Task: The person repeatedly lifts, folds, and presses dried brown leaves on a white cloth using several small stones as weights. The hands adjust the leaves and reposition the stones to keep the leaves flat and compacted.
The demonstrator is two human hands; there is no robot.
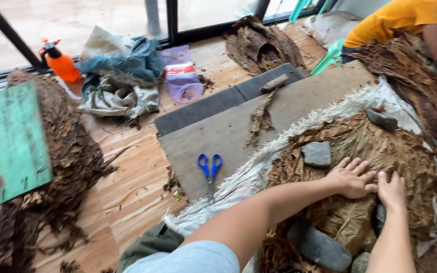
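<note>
While both hands lay flat on the dried brown leaves (360, 146), the left hand (351, 178) and right hand (392, 190) were spread open, grasping nothing. Grey stones (317, 153) already weighted the pile on the white fringed sack (259, 167); more leaves waited beyond. Blue scissors (210, 169) lay near the cardboard's (299, 106) front edge.

Soft, even daylight enters through the glass doors (77, 17) along the top of the frame, where the view outside is washed out to pale glare. Shadows on the wooden floor (127, 192) are faint and diffuse. The picture is slightly soft throughout, with motion blur and wide-angle stretching toward the left and lower edges.
</note>
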